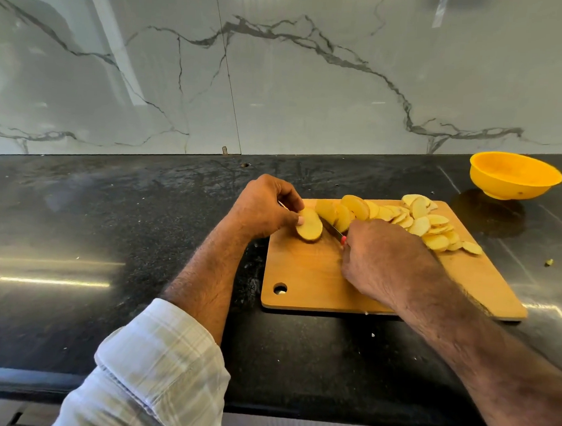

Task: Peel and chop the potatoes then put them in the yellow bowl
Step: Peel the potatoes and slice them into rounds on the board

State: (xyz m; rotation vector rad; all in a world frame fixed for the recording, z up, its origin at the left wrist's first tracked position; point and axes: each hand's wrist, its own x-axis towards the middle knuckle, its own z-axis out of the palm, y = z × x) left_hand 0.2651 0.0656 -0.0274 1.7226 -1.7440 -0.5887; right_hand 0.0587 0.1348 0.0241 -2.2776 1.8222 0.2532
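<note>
Wooden cutting board [305,279] is your landmark: at its far-left corner your left hand [263,208] pinches the last potato piece [309,229], while your right hand [381,257] is curled round the knife [332,230] just beside it. Slices [419,225] crowd the board's far side; the yellow bowl [516,176] waits beyond its far-right corner on the counter [142,222]. Your thumb sits close to the blade, so a slip could nick it. Most of the knife's handle is hidden.

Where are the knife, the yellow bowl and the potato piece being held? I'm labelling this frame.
knife [332,230], head view, on the blade beside the right hand.
yellow bowl [509,189], head view, on its outer wall.
potato piece [309,229], head view, on its cut face.
</note>
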